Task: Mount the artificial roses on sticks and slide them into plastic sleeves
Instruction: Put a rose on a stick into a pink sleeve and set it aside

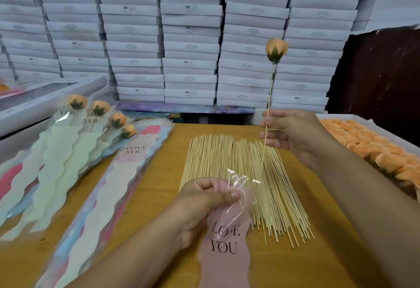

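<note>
My right hand (293,133) pinches a thin wooden stick (270,96) with an orange artificial rose (276,50) mounted on its top, held upright above the table. The stick's lower end points down at the clear mouth of a pink "LOVE YOU" plastic sleeve (225,240). My left hand (204,201) grips that sleeve near its open top. A spread pile of bare sticks (238,174) lies on the table under both hands.
Several finished roses in sleeves (75,133) lie at the left, beside a stack of flat unused sleeves (109,187). A white tray of loose orange roses (372,144) stands at the right. Stacked white boxes (191,37) wall off the back of the wooden table (325,242).
</note>
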